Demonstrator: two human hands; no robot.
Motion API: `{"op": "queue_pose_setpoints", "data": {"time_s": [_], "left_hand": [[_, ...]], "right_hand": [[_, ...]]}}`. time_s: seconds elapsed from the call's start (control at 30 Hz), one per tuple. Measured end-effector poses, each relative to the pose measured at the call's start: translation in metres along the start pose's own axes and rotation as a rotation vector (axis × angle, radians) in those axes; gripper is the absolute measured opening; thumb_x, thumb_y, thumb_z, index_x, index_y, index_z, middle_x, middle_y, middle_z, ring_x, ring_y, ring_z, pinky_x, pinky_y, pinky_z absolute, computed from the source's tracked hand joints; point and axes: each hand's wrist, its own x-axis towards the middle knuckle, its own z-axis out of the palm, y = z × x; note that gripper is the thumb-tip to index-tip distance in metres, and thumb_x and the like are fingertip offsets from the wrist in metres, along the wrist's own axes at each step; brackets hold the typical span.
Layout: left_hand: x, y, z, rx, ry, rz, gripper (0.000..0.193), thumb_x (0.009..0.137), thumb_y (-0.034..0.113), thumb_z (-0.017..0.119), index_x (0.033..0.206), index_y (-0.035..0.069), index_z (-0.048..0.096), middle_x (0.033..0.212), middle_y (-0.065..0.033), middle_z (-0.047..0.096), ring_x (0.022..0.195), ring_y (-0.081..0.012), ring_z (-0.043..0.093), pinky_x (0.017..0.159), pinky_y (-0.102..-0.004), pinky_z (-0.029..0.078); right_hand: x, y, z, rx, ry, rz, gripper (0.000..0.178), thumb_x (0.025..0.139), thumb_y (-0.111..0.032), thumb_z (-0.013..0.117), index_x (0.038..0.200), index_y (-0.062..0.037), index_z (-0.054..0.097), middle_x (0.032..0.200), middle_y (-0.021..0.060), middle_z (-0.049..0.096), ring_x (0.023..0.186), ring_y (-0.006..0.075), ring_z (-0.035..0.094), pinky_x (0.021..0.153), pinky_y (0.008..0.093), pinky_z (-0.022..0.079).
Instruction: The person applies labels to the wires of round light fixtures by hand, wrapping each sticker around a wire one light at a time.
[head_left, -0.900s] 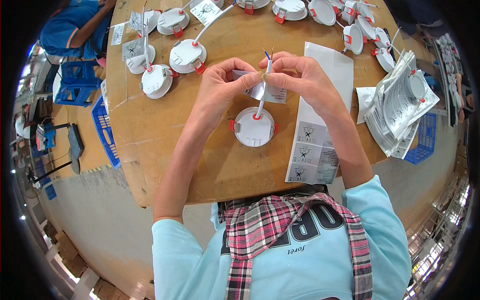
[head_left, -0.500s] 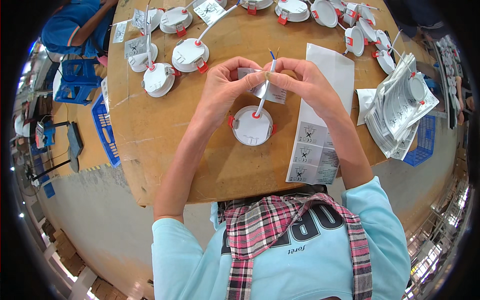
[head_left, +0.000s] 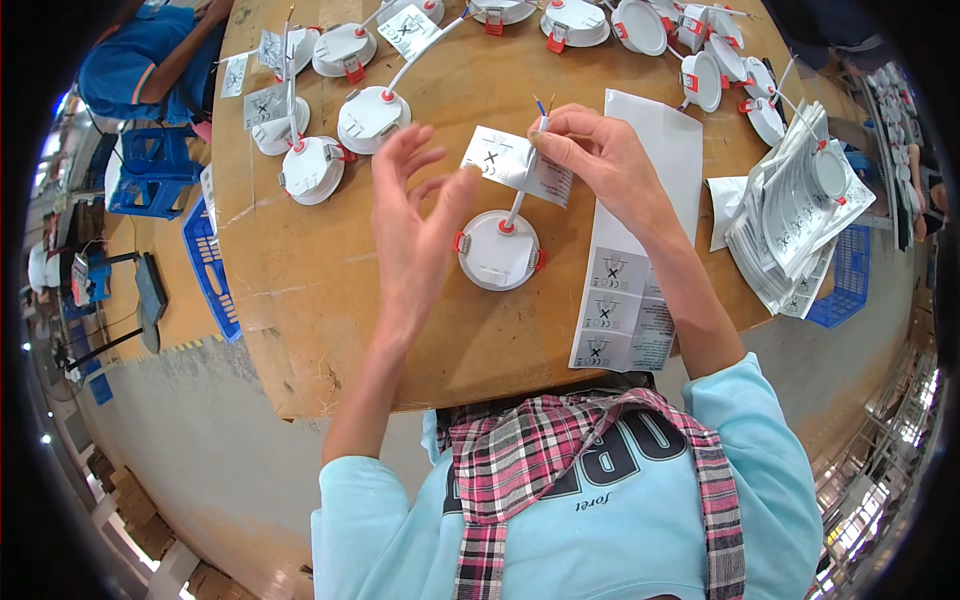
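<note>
A round white downlight (head_left: 498,258) with red-tipped spring clips lies on the table in front of me. Its white cable (head_left: 515,208) rises from a red grommet toward my right hand, ending in bare blue and brown wires. A printed white label (head_left: 503,158) is folded around the cable like a flag, spreading to both sides. My right hand (head_left: 605,160) pinches the cable near its top, thumb against forefinger, at the label's edge. To the left of the label, my left hand (head_left: 418,220) is raised with fingers apart and holds nothing.
A label sheet (head_left: 630,290) lies under my right forearm. Several labelled downlights (head_left: 372,118) stand at the back left, and others (head_left: 703,80) at the back right. A stack of label sheets (head_left: 790,220) sits at the right edge; blue baskets (head_left: 210,270) flank the table (head_left: 330,330).
My left hand has let go of the label and moved left, its fingers spreading. The label's left half now shows. My right hand still pinches the cable.
</note>
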Motion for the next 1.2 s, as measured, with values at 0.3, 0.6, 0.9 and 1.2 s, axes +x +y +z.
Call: {"op": "queue_pose_setpoints", "data": {"time_s": [0.3, 0.6, 0.9, 1.2], "left_hand": [[-0.046, -0.014, 0.008, 0.612, -0.267, 0.178, 0.044, 0.072, 0.024, 0.074, 0.105, 0.002, 0.055, 0.101, -0.0107, 0.052, 0.100, -0.0272, 0.046, 0.089, -0.0403, 0.032], [-0.046, -0.018, 0.007, 0.637, -0.334, 0.280, 0.034, 0.073, 0.024, 0.073, 0.097, 0.005, 0.060, 0.098, -0.0063, 0.053, 0.098, -0.0255, 0.045, 0.090, -0.0401, 0.029], [-0.040, -0.018, 0.008, 0.608, -0.368, 0.294, 0.034, 0.071, 0.024, 0.074, 0.096, 0.007, 0.060, 0.099, -0.0033, 0.053, 0.099, -0.0249, 0.045, 0.089, -0.0399, 0.030], [-0.041, -0.022, 0.004, 0.613, -0.388, 0.249, 0.034, 0.074, 0.026, 0.072, 0.100, 0.006, 0.062, 0.102, -0.0045, 0.054, 0.100, -0.0234, 0.046, 0.092, -0.0371, 0.032]], "right_hand": [[0.000, 0.001, 0.001, -0.035, -0.032, 0.009, 0.027, 0.083, -0.023, 0.067, 0.091, 0.0024, 0.064, 0.085, 0.0040, 0.062, 0.077, 0.0093, 0.058, 0.068, 0.0235, 0.046], [0.000, -0.004, -0.001, 0.005, -0.076, 0.008, 0.025, 0.082, -0.023, 0.067, 0.085, 0.0017, 0.065, 0.092, 0.0034, 0.057, 0.080, 0.0101, 0.057, 0.072, 0.0245, 0.045], [-0.005, -0.006, 0.003, 0.310, -0.032, 0.036, 0.023, 0.081, -0.019, 0.067, 0.076, 0.0025, 0.065, 0.097, 0.0039, 0.058, 0.090, 0.0111, 0.054, 0.081, 0.0243, 0.039], [-0.002, -0.007, -0.002, 0.143, -0.038, 0.057, 0.024, 0.082, -0.021, 0.067, 0.083, 0.0024, 0.068, 0.096, 0.0033, 0.060, 0.092, 0.0103, 0.053, 0.080, 0.0255, 0.040]]}}
